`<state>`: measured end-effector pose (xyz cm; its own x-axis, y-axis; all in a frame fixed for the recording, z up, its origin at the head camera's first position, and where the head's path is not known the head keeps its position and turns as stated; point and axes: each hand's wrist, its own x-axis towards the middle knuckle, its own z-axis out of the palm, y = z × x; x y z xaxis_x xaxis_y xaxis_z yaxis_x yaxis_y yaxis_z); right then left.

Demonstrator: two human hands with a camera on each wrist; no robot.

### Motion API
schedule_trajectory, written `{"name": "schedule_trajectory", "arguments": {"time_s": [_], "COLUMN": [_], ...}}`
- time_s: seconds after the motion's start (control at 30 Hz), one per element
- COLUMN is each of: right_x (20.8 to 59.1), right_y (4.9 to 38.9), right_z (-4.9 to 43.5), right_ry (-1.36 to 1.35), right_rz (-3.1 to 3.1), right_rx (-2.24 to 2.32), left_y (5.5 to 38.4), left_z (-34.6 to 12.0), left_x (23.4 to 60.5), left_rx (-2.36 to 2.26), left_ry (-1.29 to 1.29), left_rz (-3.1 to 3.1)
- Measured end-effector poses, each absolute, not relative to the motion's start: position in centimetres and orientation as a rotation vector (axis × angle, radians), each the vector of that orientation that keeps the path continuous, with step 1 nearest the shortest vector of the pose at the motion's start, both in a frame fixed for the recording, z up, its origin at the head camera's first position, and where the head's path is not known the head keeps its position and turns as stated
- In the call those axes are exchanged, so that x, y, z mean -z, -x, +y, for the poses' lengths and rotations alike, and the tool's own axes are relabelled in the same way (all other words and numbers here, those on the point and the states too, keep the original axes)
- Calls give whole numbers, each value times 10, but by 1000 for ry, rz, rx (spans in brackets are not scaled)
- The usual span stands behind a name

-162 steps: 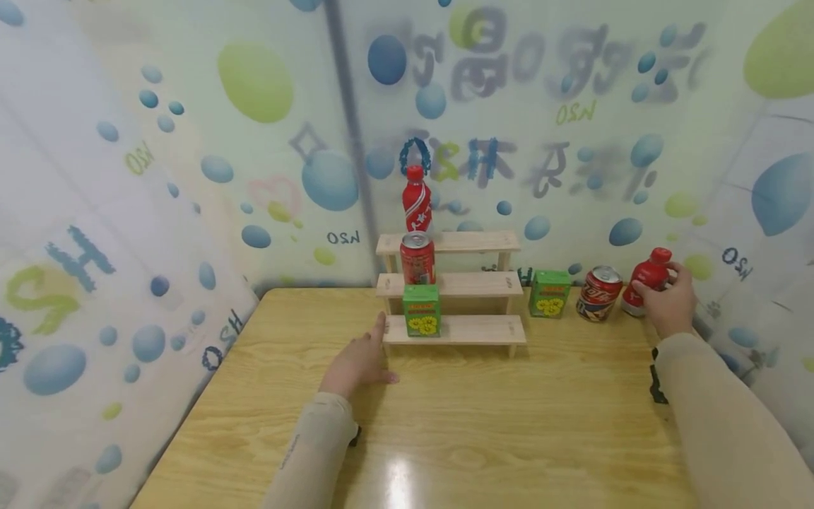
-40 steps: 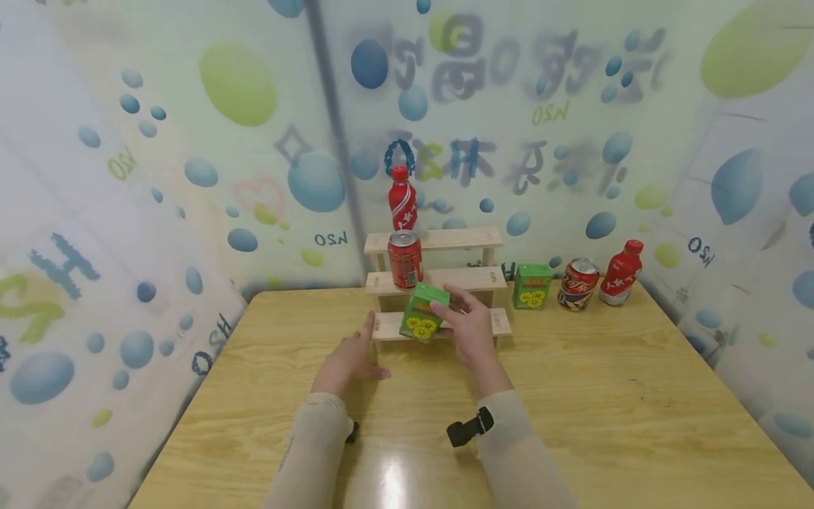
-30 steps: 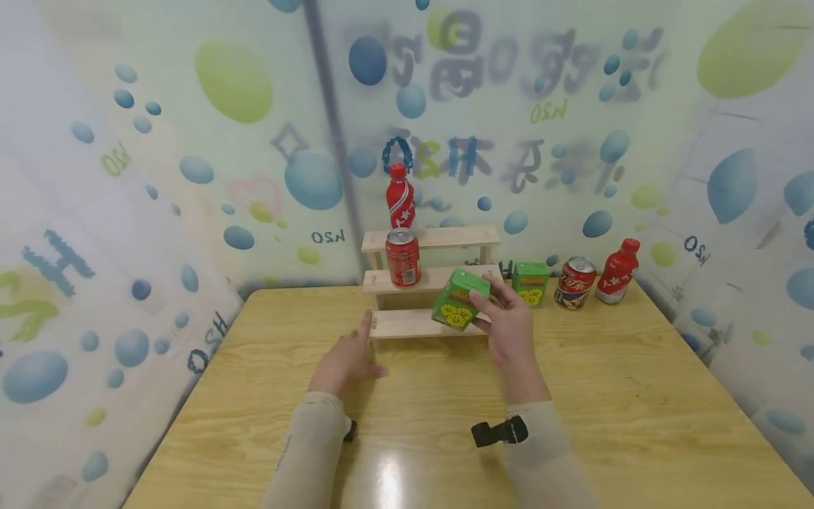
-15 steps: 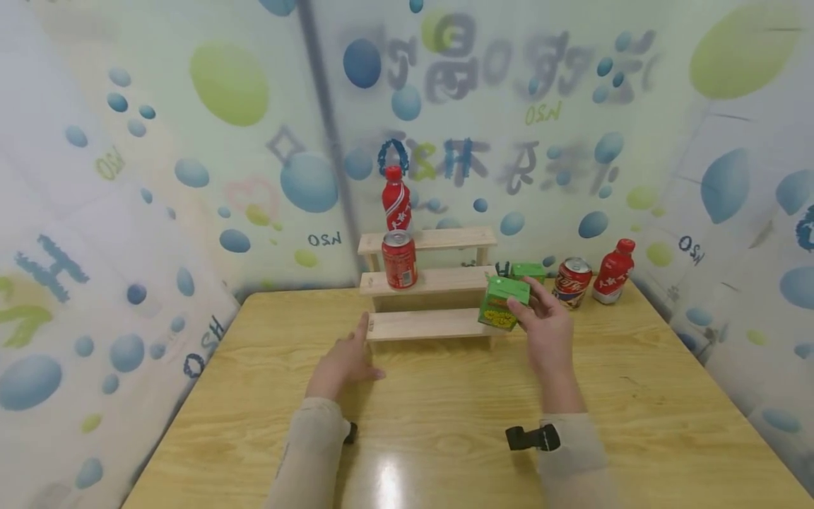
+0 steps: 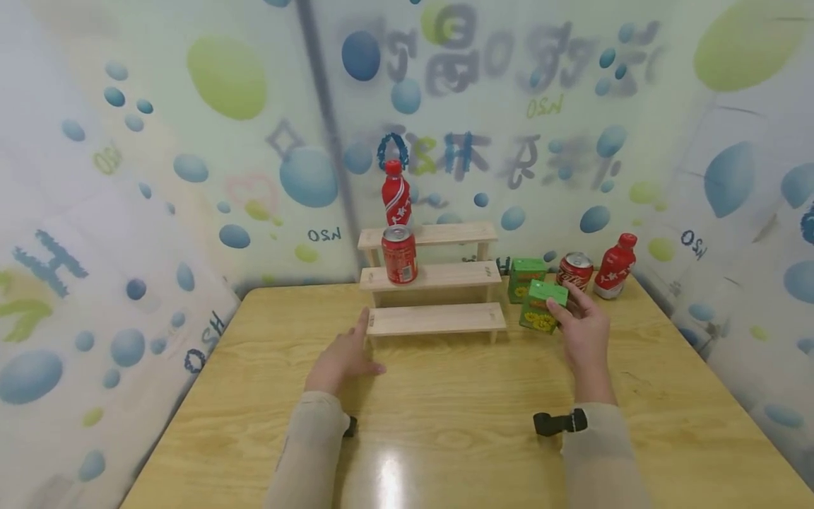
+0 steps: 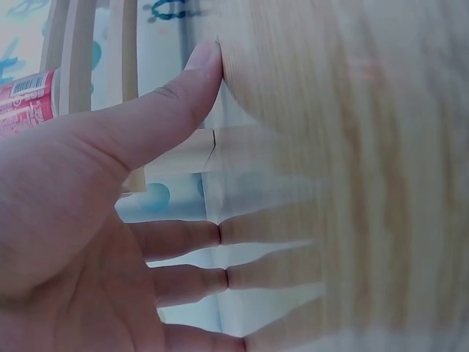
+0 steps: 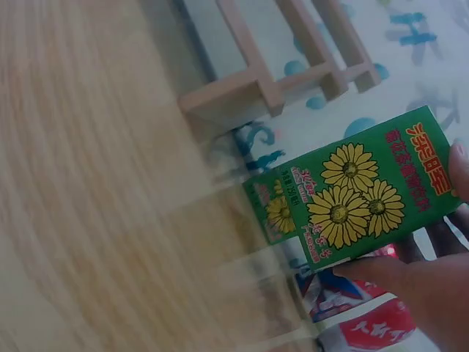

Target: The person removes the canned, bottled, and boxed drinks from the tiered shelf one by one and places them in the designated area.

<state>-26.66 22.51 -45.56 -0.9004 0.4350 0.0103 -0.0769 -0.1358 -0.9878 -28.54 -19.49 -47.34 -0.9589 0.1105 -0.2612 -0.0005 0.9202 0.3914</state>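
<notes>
My right hand [image 5: 584,336] holds a green drink carton [image 5: 540,309] printed with yellow flowers. The carton is slightly tilted, right of the wooden three-step shelf [image 5: 439,320], and partly overlaps a second green carton [image 5: 525,270] behind it. In the right wrist view, thumb and fingers grip the held carton [image 7: 366,191] by its upper end, its lower end close over the tabletop. My left hand [image 5: 340,357] rests on the table with fingers spread, its index fingertip at the lowest step's left end. In the left wrist view, fingertips of the left hand [image 6: 80,213] touch the tabletop.
A red bottle [image 5: 397,201] stands on the top step and a red can [image 5: 400,258] on the middle one. Behind the right hand stand a patterned red can [image 5: 575,267] and another red bottle [image 5: 615,268]. Patterned curtain walls [image 5: 254,177] border the table [image 5: 445,417].
My right hand has let go of the right-hand bottle, taken the green carton off the lowest step and carried it right, in front of the other carton. The left hand stays by the shelf.
</notes>
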Motion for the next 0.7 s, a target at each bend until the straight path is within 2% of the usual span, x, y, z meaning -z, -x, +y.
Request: {"name": "schedule_trajectory", "arguments": {"time_s": [0.37,0.7], "right_x": [476,484], "right_y": [268,274], "right_z": [233,237], "right_ry": [357,372], "right_rz": [-2131,-2028], "right_rx": [-1946,-2078], "left_y": [287,289], "left_z": [-198,-199], "left_x": [475,477], "left_rx": [-578,-572], "left_ry": [-112,-117], "left_rz": [2801,2796]}}
